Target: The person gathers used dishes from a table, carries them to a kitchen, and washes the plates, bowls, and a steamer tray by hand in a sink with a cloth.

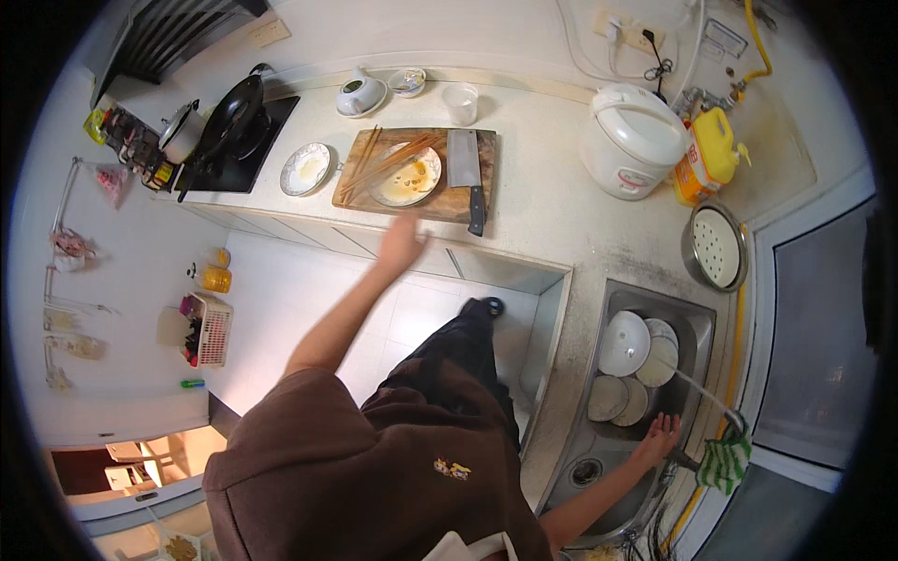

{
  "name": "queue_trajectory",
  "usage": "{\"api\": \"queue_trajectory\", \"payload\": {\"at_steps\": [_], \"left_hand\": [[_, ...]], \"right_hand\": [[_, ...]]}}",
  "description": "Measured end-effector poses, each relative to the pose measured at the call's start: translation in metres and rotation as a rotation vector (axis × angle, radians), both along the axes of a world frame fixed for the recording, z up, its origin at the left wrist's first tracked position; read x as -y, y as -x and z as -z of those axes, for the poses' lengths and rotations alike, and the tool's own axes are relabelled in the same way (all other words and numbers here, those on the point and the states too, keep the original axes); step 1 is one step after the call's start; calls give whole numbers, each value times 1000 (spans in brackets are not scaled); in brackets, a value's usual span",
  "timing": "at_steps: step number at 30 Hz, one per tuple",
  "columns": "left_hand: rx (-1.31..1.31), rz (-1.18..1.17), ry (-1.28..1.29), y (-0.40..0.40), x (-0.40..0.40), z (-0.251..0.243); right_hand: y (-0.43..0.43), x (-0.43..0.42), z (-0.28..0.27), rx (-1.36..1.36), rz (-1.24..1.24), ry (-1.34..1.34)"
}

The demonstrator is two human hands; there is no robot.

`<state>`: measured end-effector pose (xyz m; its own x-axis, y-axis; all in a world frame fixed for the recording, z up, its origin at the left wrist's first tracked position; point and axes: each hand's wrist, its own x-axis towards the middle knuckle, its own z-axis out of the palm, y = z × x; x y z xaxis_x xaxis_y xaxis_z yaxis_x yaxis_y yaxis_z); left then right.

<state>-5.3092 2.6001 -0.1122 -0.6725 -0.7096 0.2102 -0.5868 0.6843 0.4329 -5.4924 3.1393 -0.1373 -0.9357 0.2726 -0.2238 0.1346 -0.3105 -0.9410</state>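
My left hand (403, 242), motion-blurred, hangs just before the front edge of a wooden cutting board (459, 203) and holds nothing I can see. On the board lie a plate with brown sauce (414, 179), several wooden chopsticks (379, 172) partly across it, and a cleaver (464, 165) with a black handle. My right hand (658, 440) is over the steel sink (572, 435), fingers apart and empty, near the faucet (733, 421). Water runs from the spout onto stacked plates (658, 361) and a white bowl (624, 342) in the sink.
Left of the board is a patterned plate (306, 170); farther left, a wok (235, 112) sits on the cooktop (270, 147). A rice cooker (635, 144), yellow jug (708, 151) and metal basin (715, 245) stand right. A green striped cloth (725, 463) hangs by the faucet.
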Motion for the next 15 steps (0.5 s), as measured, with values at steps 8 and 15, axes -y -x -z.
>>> {"api": "queue_trajectory", "payload": {"at_steps": [8, 15], "left_hand": [[285, -125, -90, 1, 136, -40], [466, 258, 52, 33, 229, 29]], "right_hand": [[-33, 216, -1, 217, -889, -183], [-73, 453, 39, 175, -1299, -121]]}}
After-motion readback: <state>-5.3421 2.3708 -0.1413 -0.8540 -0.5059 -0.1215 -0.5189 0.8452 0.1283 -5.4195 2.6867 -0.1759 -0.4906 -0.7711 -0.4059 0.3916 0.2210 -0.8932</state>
